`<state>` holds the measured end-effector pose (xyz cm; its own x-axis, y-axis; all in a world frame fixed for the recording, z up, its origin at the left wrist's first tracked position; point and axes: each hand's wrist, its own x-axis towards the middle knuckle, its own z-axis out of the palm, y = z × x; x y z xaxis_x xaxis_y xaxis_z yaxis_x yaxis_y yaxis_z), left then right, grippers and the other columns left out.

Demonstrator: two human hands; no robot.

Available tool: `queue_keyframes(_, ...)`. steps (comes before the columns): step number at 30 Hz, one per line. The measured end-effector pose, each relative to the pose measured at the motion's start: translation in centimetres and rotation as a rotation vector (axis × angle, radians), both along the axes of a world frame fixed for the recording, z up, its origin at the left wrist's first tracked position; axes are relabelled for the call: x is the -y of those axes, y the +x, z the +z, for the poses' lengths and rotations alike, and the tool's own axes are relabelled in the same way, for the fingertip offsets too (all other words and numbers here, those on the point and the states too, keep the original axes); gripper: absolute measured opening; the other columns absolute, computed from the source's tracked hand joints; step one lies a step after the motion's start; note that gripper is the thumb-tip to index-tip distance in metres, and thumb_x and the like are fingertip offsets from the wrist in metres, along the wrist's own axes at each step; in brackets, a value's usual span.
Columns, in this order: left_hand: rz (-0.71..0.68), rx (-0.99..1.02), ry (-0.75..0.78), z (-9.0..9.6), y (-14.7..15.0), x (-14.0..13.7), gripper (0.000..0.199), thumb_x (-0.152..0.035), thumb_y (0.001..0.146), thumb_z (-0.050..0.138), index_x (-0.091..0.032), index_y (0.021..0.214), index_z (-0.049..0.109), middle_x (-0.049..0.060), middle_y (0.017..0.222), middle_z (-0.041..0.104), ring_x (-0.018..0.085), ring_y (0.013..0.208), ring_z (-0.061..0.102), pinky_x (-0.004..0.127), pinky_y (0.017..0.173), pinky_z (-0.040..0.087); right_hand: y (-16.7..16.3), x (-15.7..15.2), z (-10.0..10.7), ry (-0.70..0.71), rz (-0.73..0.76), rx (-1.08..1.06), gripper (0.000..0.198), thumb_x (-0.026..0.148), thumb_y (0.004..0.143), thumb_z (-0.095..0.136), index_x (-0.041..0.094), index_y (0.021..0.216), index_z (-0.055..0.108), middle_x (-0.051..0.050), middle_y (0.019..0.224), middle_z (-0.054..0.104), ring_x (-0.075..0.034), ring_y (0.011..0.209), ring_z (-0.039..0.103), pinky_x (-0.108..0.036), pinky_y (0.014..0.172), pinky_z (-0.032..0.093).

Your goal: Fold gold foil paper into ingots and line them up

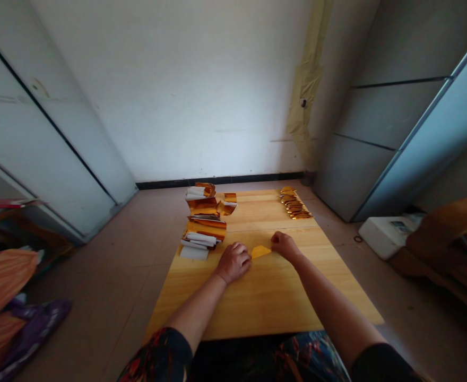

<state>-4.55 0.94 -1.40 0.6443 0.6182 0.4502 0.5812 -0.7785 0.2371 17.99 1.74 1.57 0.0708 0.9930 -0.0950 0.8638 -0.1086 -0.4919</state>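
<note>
A small piece of folded golden-yellow paper lies between my two hands, low over the middle of the table. My left hand is closed, its curled fingertips at the paper's left end. At the opposite corner, my right hand is closed in a pinch on the paper's edge. Stacks of shiny gold paper sheets, some showing white backs, lie along the table's left side. A row of folded gold paper pieces sits at the far right corner.
The wooden table stands before a white wall. A grey refrigerator rises at the right, with a white box on the floor beside it. To the left are a pale cabinet and orange and purple bags.
</note>
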Motion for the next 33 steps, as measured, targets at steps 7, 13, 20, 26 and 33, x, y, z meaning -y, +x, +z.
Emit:
queue_keyframes(7, 0.093, 0.08, -0.133, -0.6, 0.7, -0.8, 0.004, -0.019, 0.071, 0.069, -0.02, 0.074, 0.068, 0.003, 0.086, 0.064, 0.017, 0.086, 0.055, 0.031, 0.077, 0.043, 0.4, 1.7, -1.4, 0.235, 0.43, -0.031, 0.018, 0.011, 0.074, 0.055, 0.018, 0.087, 0.066, -0.003, 0.09, 0.061, -0.014, 0.086, 0.055, -0.021, 0.075, 0.04)
queue_keyframes(13, 0.135, 0.086, -0.144, -0.4, 0.9, -0.6, 0.005, -0.016, 0.072, 0.067, -0.02, 0.075, 0.068, 0.002, 0.085, 0.065, 0.017, 0.086, 0.057, 0.031, 0.077, 0.043, -0.1, 1.7, -1.7, 0.21, 0.39, 0.061, 0.017, 0.019, 0.082, 0.052, 0.019, 0.09, 0.067, -0.004, 0.092, 0.061, -0.014, 0.087, 0.054, -0.021, 0.075, 0.038)
queue_keyframes(20, 0.15, 0.082, -0.121, -0.4, 1.0, -0.4, 0.006, -0.015, 0.073, 0.064, -0.02, 0.075, 0.066, 0.002, 0.084, 0.065, 0.018, 0.086, 0.057, 0.032, 0.076, 0.042, -0.6, 2.2, -1.2, 0.164, 0.311, 0.071, 0.019, 0.019, 0.079, 0.054, 0.021, 0.093, 0.067, -0.003, 0.091, 0.062, -0.013, 0.086, 0.056, -0.019, 0.073, 0.038)
queue_keyframes(26, 0.168, 0.045, -0.052, -0.3, 1.5, 0.0, 0.007, -0.013, 0.075, 0.06, -0.019, 0.074, 0.063, 0.003, 0.081, 0.062, 0.018, 0.083, 0.055, 0.031, 0.073, 0.042, -1.2, 2.6, -1.0, 0.14, 0.241, 0.082, 0.027, 0.019, 0.078, 0.054, 0.023, 0.101, 0.067, -0.004, 0.098, 0.064, -0.015, 0.092, 0.057, -0.02, 0.077, 0.04)
queue_keyframes(33, 0.218, -0.044, 0.029, -0.3, 2.4, 0.5, 0.008, -0.017, 0.078, 0.06, -0.019, 0.071, 0.058, 0.005, 0.079, 0.059, 0.019, 0.08, 0.053, 0.033, 0.069, 0.041, -1.0, 2.7, -1.2, 0.172, 0.268, 0.068, 0.024, 0.021, 0.081, 0.053, 0.022, 0.1, 0.067, -0.004, 0.096, 0.063, -0.014, 0.089, 0.058, -0.019, 0.075, 0.04)
